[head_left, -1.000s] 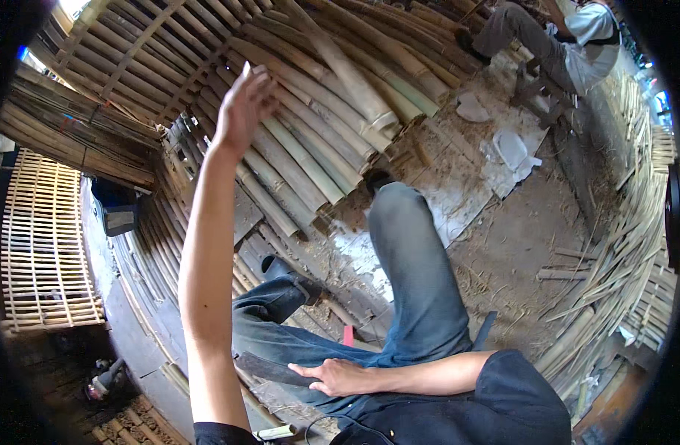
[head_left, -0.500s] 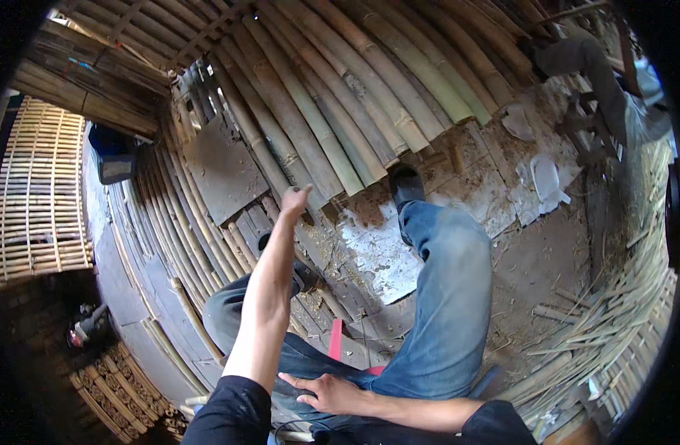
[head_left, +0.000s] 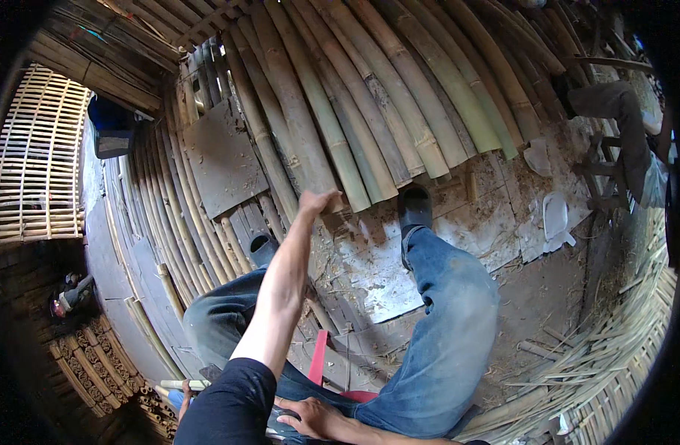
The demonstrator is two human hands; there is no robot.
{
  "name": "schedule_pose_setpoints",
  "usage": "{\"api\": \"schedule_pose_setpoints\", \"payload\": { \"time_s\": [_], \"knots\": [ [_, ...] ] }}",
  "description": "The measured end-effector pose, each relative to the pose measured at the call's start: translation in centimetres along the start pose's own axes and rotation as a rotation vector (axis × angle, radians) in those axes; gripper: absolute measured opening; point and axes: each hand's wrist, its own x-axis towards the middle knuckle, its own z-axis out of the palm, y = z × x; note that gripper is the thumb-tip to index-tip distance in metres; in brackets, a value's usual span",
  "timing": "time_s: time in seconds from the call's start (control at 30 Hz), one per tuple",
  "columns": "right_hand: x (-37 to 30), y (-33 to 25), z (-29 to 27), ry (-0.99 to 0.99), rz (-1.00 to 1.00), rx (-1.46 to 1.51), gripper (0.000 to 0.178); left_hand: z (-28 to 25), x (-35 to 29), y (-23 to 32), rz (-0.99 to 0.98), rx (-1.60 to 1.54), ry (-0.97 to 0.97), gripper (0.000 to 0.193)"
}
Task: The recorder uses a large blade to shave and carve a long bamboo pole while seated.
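My left arm reaches forward, and my left hand [head_left: 321, 202] is closed at the near end of a brown bamboo pole [head_left: 284, 81]. The fingers are curled and partly hidden, so their exact grip is hard to see. Beside that pole lies a row of long bamboo poles, a greenish one [head_left: 336, 141] among them, their ends toward me. My right hand [head_left: 310, 419] rests low over my lap with its fingers apart, holding nothing. Between my legs a flat red piece [head_left: 318, 360] shows.
My black shoe [head_left: 415, 206] is by the pole ends. A grey board [head_left: 225, 159] lies at left. Split bamboo strips [head_left: 614, 348] are heaped at right. Another person's leg [head_left: 614, 104] is beside a wooden stool [head_left: 603, 170]. A person's hand [head_left: 185, 400] shows at lower left by a bamboo piece.
My left hand has moved right, onto the end of the brown bamboo pole. The view has shifted a little. My right hand stays low over my lap.
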Motion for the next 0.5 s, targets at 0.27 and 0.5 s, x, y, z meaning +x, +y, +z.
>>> {"api": "schedule_pose_setpoints", "payload": {
  "time_s": [0.27, 0.5],
  "knots": [
    [-0.8, -0.3, 0.2, 0.158, -0.04, -0.167, 0.073, -11.1, -5.7, 3.5, -0.146, -0.272, -0.091, 0.023],
    [0.1, 2.3, 3.9, 0.209, -0.128, -0.219, 0.07, -28.8, -13.0, 7.7, -0.085, -0.496, -0.349, 0.034]
  ]
}}
